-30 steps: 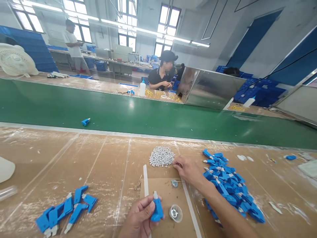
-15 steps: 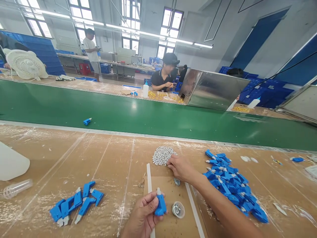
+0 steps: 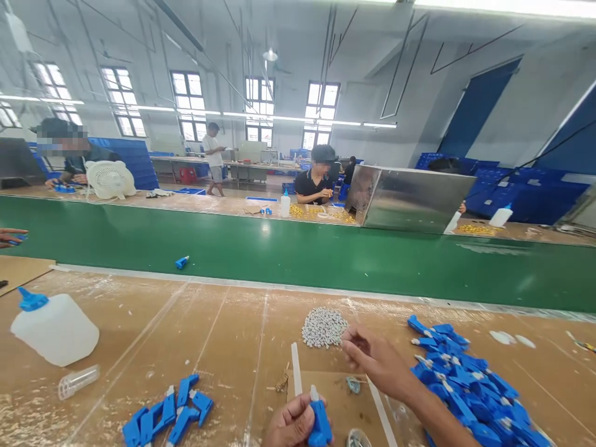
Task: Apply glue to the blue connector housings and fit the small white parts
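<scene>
My left hand [image 3: 293,423] is closed round a blue plastic part [image 3: 320,422] with a pale tip pointing up, low in the middle of the view. At the right edge of a heap of small grey pieces [image 3: 324,327], my right hand [image 3: 367,355] has its fingers bent together; whatever they hold, if anything, is too small to make out. Below it are a small bluish item [image 3: 353,385] on cardboard and a round clear cup [image 3: 358,438], cut off by the lower edge.
A large pile of blue parts [image 3: 470,385] lies right, a smaller group [image 3: 162,415] left. A white bottle [image 3: 56,329] and clear tube [image 3: 79,381] are far left. Beyond the table runs a green belt [image 3: 298,251] with one blue part [image 3: 182,262]. People work across it.
The view has tilted up and swung left, bringing the whole bottle and another person's hand at the left edge into sight. My right hand remains beside the grey heap; my left keeps the blue part.
</scene>
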Tool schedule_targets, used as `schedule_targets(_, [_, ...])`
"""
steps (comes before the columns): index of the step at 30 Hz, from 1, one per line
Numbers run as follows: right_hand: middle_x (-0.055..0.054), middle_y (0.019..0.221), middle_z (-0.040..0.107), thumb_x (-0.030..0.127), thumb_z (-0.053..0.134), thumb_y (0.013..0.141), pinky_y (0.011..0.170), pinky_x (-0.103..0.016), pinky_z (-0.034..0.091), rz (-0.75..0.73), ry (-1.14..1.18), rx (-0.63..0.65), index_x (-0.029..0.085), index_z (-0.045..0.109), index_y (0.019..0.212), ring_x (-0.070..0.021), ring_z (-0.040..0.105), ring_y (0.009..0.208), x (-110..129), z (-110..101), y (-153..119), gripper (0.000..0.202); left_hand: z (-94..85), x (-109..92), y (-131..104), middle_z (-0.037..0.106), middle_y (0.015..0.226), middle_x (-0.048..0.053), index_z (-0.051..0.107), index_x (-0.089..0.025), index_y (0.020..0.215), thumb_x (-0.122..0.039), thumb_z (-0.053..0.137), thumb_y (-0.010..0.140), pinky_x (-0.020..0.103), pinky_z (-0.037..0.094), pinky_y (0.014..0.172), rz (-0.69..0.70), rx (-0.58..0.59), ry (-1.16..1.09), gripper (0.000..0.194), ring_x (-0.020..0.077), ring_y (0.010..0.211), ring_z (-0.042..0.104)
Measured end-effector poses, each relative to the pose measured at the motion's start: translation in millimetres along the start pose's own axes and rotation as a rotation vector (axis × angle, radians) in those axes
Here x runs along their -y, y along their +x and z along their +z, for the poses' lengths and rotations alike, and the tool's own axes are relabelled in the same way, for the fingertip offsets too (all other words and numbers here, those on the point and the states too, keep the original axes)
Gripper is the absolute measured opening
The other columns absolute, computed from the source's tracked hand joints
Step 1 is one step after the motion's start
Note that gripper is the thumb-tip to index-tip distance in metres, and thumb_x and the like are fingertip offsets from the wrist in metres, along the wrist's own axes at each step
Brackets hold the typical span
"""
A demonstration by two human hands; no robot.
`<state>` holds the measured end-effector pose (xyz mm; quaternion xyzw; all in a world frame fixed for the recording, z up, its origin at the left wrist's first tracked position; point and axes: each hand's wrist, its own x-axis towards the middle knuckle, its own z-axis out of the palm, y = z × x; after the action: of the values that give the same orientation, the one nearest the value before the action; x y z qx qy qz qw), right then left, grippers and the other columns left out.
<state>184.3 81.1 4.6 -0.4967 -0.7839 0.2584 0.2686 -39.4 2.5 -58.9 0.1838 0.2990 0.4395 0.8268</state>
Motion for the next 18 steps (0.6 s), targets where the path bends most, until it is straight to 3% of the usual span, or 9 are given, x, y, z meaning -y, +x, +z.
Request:
schedule_targets(5, [-0.005,0.076,0.071,0.044,0.062,0.094,0.064,-0.032,0.057,0.152,0.712,-0.081,0.016,0.067,0.099,-0.0189,0.068,0.068,19,-3,-41,0.029,43.6,-16,-10,0.069,0.076,0.011,0.078,-0.010,0.094,-0.033,0.089,0.067,0.020,0.047,0.058,0.083,0.030,0.013,0.037,0.0143,0.063,0.066])
schedule_targets(10, [-0.004,0.080,0.072,0.035,0.076,0.086,0.063,-0.020,0.053,0.190,1.032,-0.151,0.017,0.072,0.088,-0.0125,0.067,0.070,48,-9,-71,0.019,86.1,-25,-19,0.071,0.084,0.011,0.078,-0.012,0.096,-0.036,0.085,0.073,0.021,0.050,0.069,0.177,0.068,0.113,0.034,0.0146,0.074,0.065])
schedule_targets(18, [-0.005,0.077,0.073,0.030,0.083,0.080,0.055,-0.014,0.051,0.252,1.234,-0.193,0.016,0.074,0.080,-0.0087,0.066,0.062,67,-14,-81,0.017,99.1,-26,-18,0.071,0.091,0.009,0.076,-0.016,0.106,-0.035,0.076,0.083,0.021,0.046,0.071,0.191,0.195,0.251,0.030,0.0138,0.080,0.059])
